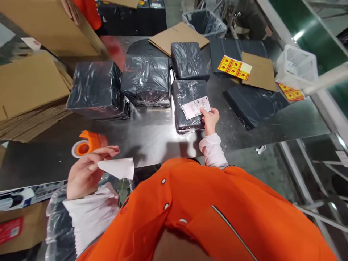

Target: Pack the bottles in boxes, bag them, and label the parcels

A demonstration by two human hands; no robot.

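My right hand (210, 119) presses a white shipping label (195, 107) onto a small parcel wrapped in black plastic (188, 95), its fingers closed on the label's right edge. My left hand (85, 170) is near the table's front edge and pinches a white paper backing strip (118, 168). Just beyond that hand lies an orange tape dispenser (88, 144). Three more black-wrapped parcels sit behind: a big one (96, 88) at left, one (146, 79) in the middle and a smaller one (189, 59) further back.
The steel table (152, 134) carries flat cardboard stacks (29, 94) at left, flat black mailer bags (254, 103), yellow sticker sheets (234, 67), brown cardboard sheets (259, 70) and a white basket (297, 67) at right. Another person in orange handles a large box (51, 25) at back left.
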